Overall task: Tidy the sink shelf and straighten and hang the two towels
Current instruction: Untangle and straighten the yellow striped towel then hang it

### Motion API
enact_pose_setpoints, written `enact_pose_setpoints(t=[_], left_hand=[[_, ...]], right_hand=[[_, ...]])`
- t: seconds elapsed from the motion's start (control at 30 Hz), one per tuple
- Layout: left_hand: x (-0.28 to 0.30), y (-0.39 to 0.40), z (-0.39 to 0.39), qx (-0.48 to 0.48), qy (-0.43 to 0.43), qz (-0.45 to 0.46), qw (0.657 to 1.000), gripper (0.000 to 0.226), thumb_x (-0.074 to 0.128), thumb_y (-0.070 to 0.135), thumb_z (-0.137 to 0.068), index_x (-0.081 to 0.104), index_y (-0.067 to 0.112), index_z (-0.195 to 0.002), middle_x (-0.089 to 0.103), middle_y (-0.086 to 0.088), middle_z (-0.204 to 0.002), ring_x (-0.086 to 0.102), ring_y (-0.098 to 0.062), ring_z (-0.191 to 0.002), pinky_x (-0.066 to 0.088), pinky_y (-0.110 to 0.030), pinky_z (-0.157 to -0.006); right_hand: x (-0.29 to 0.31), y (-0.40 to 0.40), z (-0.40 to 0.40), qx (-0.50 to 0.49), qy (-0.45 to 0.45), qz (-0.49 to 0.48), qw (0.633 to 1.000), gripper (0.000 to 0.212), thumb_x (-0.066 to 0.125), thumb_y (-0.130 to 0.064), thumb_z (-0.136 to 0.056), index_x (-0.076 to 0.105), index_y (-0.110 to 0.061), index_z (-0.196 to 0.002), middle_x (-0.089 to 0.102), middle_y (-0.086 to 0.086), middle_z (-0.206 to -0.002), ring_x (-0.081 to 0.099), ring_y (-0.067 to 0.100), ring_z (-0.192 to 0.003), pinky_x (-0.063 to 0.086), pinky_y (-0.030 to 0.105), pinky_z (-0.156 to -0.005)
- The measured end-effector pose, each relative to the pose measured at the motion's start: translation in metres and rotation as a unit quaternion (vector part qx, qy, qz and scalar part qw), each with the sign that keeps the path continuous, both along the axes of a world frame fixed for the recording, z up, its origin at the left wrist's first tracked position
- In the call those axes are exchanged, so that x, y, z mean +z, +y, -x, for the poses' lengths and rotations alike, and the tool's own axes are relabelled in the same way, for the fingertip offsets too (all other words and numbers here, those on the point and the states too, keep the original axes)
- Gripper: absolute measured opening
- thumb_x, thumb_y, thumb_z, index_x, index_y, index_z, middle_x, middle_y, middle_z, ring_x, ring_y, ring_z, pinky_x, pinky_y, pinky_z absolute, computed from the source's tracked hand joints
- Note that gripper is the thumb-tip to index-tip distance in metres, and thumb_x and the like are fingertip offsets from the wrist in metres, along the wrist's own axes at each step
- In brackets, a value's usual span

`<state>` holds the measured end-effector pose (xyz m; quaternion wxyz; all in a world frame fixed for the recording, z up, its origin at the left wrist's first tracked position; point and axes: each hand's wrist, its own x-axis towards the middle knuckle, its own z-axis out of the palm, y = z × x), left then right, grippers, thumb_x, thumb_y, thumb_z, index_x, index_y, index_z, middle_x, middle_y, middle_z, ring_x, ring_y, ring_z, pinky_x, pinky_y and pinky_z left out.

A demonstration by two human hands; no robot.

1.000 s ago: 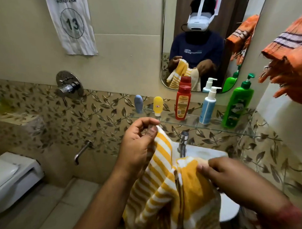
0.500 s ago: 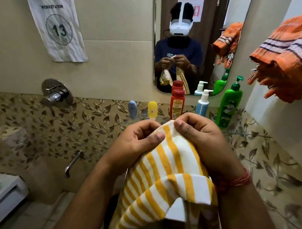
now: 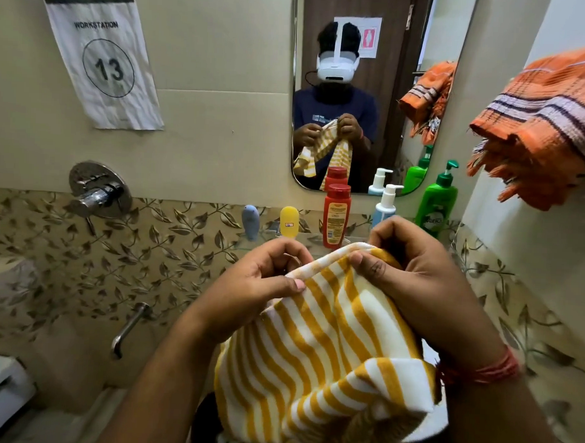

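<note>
A yellow and white striped towel (image 3: 316, 351) hangs bunched in front of me over the sink. My left hand (image 3: 265, 283) pinches its top edge on the left. My right hand (image 3: 412, 275) grips the same edge on the right, close beside the left. An orange striped towel (image 3: 546, 124) lies crumpled on a rail at the upper right. On the glass shelf (image 3: 274, 235) stand a blue tube (image 3: 250, 221), a yellow tube (image 3: 289, 222), a red bottle (image 3: 336, 216), a white pump bottle (image 3: 386, 204) and a green pump bottle (image 3: 437, 200).
A mirror (image 3: 362, 91) hangs above the shelf and reflects a person holding the towel. A chrome wall valve (image 3: 98, 191) and a spout (image 3: 128, 328) sit at the left. A paper sign (image 3: 104, 59) marked 13 hangs on the wall. A white toilet (image 3: 0, 396) shows at the lower left.
My right hand has come up from the towel's lower right to its top edge beside my left hand. The towel has risen, and the view has tilted slightly upward.
</note>
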<state>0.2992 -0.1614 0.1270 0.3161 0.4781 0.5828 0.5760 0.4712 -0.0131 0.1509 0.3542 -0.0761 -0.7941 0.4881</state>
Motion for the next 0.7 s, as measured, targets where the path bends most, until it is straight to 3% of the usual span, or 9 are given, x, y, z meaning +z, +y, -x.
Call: enact_pose_setpoints(t=[0.1, 0.2, 0.3, 0.37, 0.43, 0.53, 0.6, 0.7], left_hand=[[-0.002, 0.003, -0.005, 0.031, 0.009, -0.028, 0.999, 0.015, 0.065, 0.016, -0.093, 0.063, 0.021, -0.107, 0.061, -0.007, -0.097, 0.063, -0.021, -0.091, 0.056, -0.035, -0.087], [-0.002, 0.009, -0.016, 0.124, 0.189, -0.090, 0.970, 0.010, 0.067, 0.026, -0.092, 0.061, 0.029, -0.099, 0.058, 0.007, -0.103, 0.061, -0.009, -0.097, 0.056, -0.028, -0.085], [-0.002, 0.017, -0.028, 0.121, 0.312, -0.049, 0.941, 0.021, 0.058, 0.055, -0.087, 0.063, 0.038, -0.100, 0.052, 0.015, -0.109, 0.049, -0.004, -0.112, 0.047, -0.025, -0.091], [-0.005, 0.024, -0.032, 0.124, 0.351, -0.031, 0.928, 0.018, 0.061, 0.046, -0.091, 0.065, 0.032, -0.102, 0.053, 0.014, -0.104, 0.047, -0.002, -0.105, 0.044, -0.023, -0.083], [-0.007, 0.027, -0.033, 0.137, 0.323, -0.053, 0.935, 0.007, 0.062, 0.032, -0.094, 0.065, 0.026, -0.093, 0.056, 0.013, -0.094, 0.052, -0.005, -0.094, 0.046, -0.023, -0.078], [-0.009, 0.024, -0.032, 0.165, 0.189, -0.095, 0.963, 0.017, 0.057, 0.034, -0.093, 0.066, 0.021, -0.090, 0.064, 0.008, -0.086, 0.064, -0.013, -0.085, 0.058, -0.035, -0.075], [-0.006, 0.020, -0.033, 0.220, 0.184, -0.128, 0.950, 0.020, 0.057, 0.036, -0.093, 0.067, 0.019, -0.090, 0.066, 0.006, -0.083, 0.065, -0.013, -0.082, 0.059, -0.035, -0.071], [0.005, 0.016, -0.035, 0.247, 0.206, -0.172, 0.931, 0.016, 0.062, 0.035, -0.092, 0.067, 0.020, -0.087, 0.065, 0.007, -0.081, 0.065, -0.011, -0.078, 0.055, -0.022, -0.066]], right_hand=[[-0.001, -0.001, 0.000, -0.024, 0.039, -0.009, 0.999, 0.011, 0.070, -0.018, -0.088, 0.059, -0.019, -0.087, 0.058, 0.009, -0.079, 0.054, 0.018, -0.071, 0.050, 0.036, -0.063], [0.001, -0.001, 0.002, -0.041, 0.062, -0.003, 0.997, 0.008, 0.065, -0.013, -0.092, 0.057, -0.015, -0.092, 0.057, 0.014, -0.087, 0.056, 0.019, -0.075, 0.051, 0.032, -0.067], [0.006, -0.007, 0.005, -0.027, 0.075, -0.012, 0.997, 0.009, 0.062, -0.010, -0.091, 0.055, -0.006, -0.093, 0.058, 0.005, -0.081, 0.059, 0.003, -0.070, 0.049, 0.018, -0.064], [0.008, -0.012, 0.006, -0.013, 0.077, -0.005, 0.997, 0.009, 0.061, -0.007, -0.091, 0.053, -0.003, -0.093, 0.058, -0.008, -0.075, 0.060, -0.004, -0.065, 0.047, 0.011, -0.060], [0.009, -0.012, 0.007, -0.015, 0.080, 0.005, 0.997, 0.007, 0.061, -0.007, -0.092, 0.054, -0.005, -0.092, 0.059, -0.014, -0.074, 0.060, -0.005, -0.065, 0.048, 0.011, -0.060], [0.005, -0.003, 0.007, -0.066, 0.071, -0.022, 0.995, 0.007, 0.063, -0.016, -0.093, 0.057, -0.018, -0.090, 0.056, -0.012, -0.076, 0.055, 0.003, -0.070, 0.049, 0.020, -0.063], [0.002, 0.004, 0.004, -0.088, 0.023, -0.091, 0.992, 0.003, 0.060, -0.027, -0.094, 0.060, -0.029, -0.096, 0.056, -0.016, -0.077, 0.055, 0.001, -0.071, 0.048, 0.018, -0.061], [0.000, 0.001, 0.003, -0.044, -0.085, -0.209, 0.973, 0.022, 0.052, -0.051, -0.092, 0.059, -0.044, -0.111, 0.056, -0.032, -0.096, 0.055, -0.010, -0.094, 0.043, 0.007, -0.071]])
